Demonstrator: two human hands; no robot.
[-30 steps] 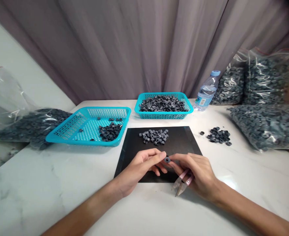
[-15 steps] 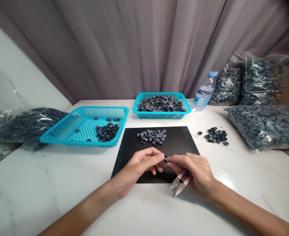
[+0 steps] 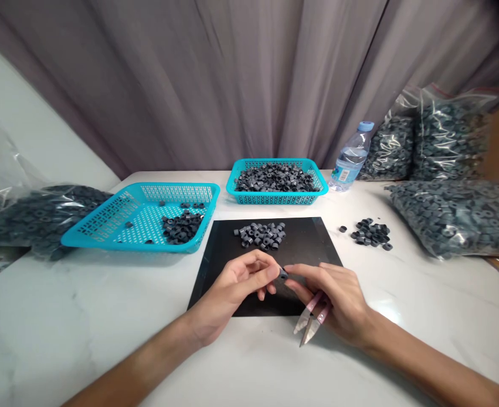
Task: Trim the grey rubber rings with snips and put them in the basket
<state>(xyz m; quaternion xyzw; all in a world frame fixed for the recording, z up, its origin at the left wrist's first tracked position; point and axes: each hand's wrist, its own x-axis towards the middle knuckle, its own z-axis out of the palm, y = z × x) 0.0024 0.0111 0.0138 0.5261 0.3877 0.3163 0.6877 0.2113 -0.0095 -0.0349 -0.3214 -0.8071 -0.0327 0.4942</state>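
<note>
Between the thumb and fingers of my left hand [image 3: 247, 280] is a small dark grey ring-shaped piece [image 3: 283, 275] with a hole through it. My right hand [image 3: 332, 297] has its thumb and forefinger at the piece's right side. Tucked in the palm of that hand are thread snips [image 3: 311, 322], blades pointing down toward me and apart. Both hands are above the near part of a black mat [image 3: 219, 271]. A heap of similar grey pieces [image 3: 261, 236] lies on the mat just beyond my fingers.
A blue basket [image 3: 137, 246] at left holds some pieces; another blue basket [image 3: 277, 199] behind is well filled. Right of the mat lies a small pile [image 3: 370, 233]. A water bottle [image 3: 351, 158], a bulging bag of pieces [image 3: 457, 217] and a left-hand bag [image 3: 50, 217] stand around.
The view has shifted slightly. My right thumb and forefinger have parted a little at the piece, which stays in my left fingers. The snips remain in my right palm.
</note>
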